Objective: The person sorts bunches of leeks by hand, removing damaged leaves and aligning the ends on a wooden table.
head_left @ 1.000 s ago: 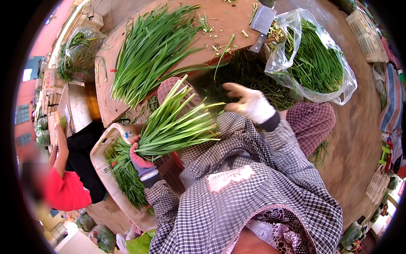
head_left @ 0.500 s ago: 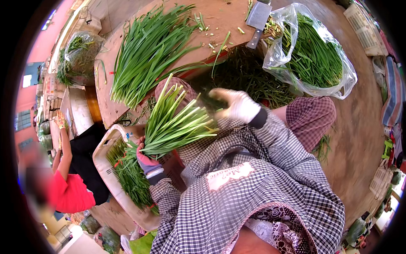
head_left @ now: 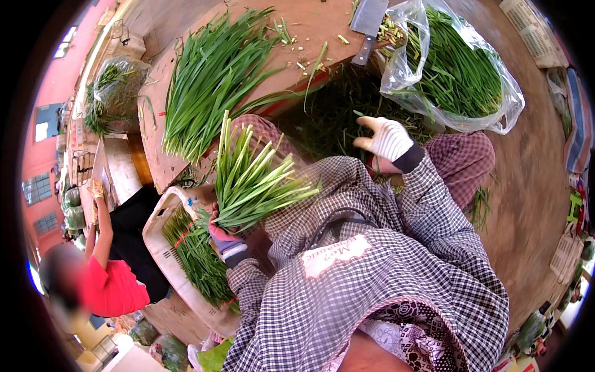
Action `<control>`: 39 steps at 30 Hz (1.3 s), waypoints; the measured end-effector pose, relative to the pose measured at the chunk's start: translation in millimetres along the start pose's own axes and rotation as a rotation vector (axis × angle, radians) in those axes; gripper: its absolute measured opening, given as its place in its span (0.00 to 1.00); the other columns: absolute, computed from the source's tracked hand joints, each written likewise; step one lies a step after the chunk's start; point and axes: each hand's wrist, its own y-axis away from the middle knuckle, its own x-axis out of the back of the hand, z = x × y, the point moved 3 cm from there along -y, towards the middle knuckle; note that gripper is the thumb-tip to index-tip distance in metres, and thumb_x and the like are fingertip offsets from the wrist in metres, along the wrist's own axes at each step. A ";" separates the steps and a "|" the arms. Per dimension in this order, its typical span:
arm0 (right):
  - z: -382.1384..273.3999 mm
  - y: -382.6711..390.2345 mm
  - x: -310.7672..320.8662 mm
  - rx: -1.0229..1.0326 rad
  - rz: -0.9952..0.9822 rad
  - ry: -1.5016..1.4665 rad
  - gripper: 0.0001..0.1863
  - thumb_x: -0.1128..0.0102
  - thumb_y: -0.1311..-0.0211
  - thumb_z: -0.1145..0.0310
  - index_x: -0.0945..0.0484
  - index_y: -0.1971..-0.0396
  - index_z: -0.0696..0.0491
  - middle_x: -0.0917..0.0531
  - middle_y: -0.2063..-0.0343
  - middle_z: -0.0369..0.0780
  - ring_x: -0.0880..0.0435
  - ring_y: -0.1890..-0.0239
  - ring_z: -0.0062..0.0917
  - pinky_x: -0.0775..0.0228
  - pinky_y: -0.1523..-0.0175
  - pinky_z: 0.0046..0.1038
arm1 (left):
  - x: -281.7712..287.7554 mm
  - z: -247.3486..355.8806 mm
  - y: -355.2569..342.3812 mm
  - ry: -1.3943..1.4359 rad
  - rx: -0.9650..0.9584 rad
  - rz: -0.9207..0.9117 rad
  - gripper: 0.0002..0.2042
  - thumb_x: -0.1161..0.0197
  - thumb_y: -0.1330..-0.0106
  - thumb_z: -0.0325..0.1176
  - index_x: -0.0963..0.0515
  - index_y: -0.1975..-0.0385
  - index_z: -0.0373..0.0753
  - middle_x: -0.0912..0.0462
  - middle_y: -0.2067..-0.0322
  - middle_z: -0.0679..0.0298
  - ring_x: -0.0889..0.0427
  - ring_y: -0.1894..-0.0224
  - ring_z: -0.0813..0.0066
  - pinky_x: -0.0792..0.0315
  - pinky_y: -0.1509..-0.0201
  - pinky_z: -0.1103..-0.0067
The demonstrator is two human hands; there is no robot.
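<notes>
My left hand (head_left: 224,230), in a pink and purple glove, is closed round the lower end of a bunch of long green leafy stems (head_left: 254,186), whose pale ends point up and right. Below it, a white plastic crate (head_left: 155,230) holds tied bundles of greens (head_left: 195,260). My right hand (head_left: 387,139), in a white striped glove, is raised with thumb and fingers apart over a dark heap of leaf scraps (head_left: 334,99). A small pale bit shows by its fingertips. A loose pile of greens (head_left: 220,74) lies on the brown board (head_left: 291,59) beyond.
A cleaver (head_left: 365,25) and stem trimmings sit at the board's far edge, beside a clear bag of greens (head_left: 462,74). A co-worker in red (head_left: 114,285) works at the left near a bagged bundle (head_left: 114,93). Crates (head_left: 533,34) and striped sacking (head_left: 577,121) line the right.
My right hand moved left and down half a second ago, then moved back up and right, away from the bunch. The bunch in my left hand has shifted slightly right.
</notes>
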 end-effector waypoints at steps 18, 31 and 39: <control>-27.3 2.9 -23.1 -0.168 0.058 -0.895 0.10 0.40 0.45 0.71 0.18 0.67 0.62 0.17 0.78 0.37 0.24 0.77 0.14 0.30 0.71 0.18 | -14.6 -24.1 23.4 0.071 -0.039 -0.106 0.12 0.45 0.40 0.25 0.25 0.56 0.33 0.21 0.52 0.54 0.20 0.52 0.65 0.24 0.46 0.69; -106.2 11.6 -29.6 -0.032 -0.303 -0.857 0.11 0.39 0.48 0.67 0.17 0.70 0.59 0.17 0.81 0.38 0.22 0.78 0.15 0.29 0.71 0.21 | -11.9 -35.5 30.4 0.152 0.013 -0.179 0.13 0.46 0.39 0.25 0.25 0.55 0.33 0.21 0.53 0.54 0.20 0.53 0.64 0.23 0.47 0.69; -11.5 9.7 5.8 0.043 0.100 -0.358 0.17 0.36 0.47 0.63 0.19 0.61 0.59 0.15 0.70 0.44 0.17 0.69 0.24 0.24 0.63 0.24 | -13.9 -42.1 32.2 0.170 0.022 -0.197 0.13 0.47 0.39 0.25 0.26 0.55 0.33 0.21 0.54 0.54 0.20 0.54 0.63 0.23 0.48 0.68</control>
